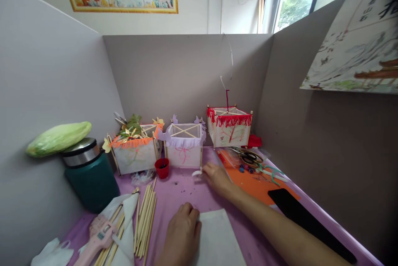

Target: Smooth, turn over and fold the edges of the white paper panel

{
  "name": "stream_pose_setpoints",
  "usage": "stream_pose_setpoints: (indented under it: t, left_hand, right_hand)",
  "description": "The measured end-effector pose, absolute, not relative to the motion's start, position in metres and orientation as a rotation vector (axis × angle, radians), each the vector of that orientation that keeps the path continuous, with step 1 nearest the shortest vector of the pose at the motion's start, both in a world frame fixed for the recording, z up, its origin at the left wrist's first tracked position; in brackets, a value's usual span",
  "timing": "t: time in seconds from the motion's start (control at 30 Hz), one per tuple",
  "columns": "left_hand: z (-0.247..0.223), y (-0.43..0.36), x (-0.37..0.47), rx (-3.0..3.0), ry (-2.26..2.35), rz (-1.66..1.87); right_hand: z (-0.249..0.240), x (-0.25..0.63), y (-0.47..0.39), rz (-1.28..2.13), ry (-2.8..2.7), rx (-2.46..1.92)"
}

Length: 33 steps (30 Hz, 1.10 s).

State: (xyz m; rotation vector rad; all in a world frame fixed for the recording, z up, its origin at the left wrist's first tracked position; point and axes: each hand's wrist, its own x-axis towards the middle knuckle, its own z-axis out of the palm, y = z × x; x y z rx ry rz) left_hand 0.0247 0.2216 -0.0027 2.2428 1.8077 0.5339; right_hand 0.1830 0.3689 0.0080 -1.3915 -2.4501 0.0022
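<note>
My right hand (216,176) reaches across the table to the foot of the lantern with lilac fringe (183,154). Its fingers are closed at a small white object (197,173), whose kind I cannot make out. Closer in, my left hand (184,233) lies with curled fingers at the left edge of a flat white sheet (219,237); whatever is under its fingers is hidden. Left of that hand is a bundle of thin wooden sticks (146,218). A pink glue gun (98,237) rests on white cloth and more sticks at the lower left.
At the back stand an orange-fringed lantern (133,158) and a red-fringed lantern (231,131). A small red cup (162,168) is between lanterns. Scissors (250,157) lie on orange sheets (248,181), near a black phone (311,224). A teal flask (91,179) bears a green gourd (59,138). Grey partitions enclose the table.
</note>
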Motion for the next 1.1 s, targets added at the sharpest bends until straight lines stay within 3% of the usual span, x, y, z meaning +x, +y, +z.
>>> stream_pose_setpoints:
  t: [0.13,0.5,0.77,1.1]
  left_hand:
    - [-0.002,0.220,0.025,2.234,1.822,0.516]
    - [-0.001,0.221,0.024,2.253,1.812,0.501]
    - [0.001,0.222,0.025,2.265,1.823,0.476]
    - [0.001,0.220,0.025,2.272,1.807,0.467]
  right_hand:
    - [-0.005,0.169,0.359,0.078,-2.627,-1.192]
    - [0.000,0.190,0.374,0.076,-2.483,-1.401]
    - [0.013,0.213,0.400,0.057,-2.113,-1.936]
    - [0.024,0.257,0.399,0.168,-1.998,-2.139]
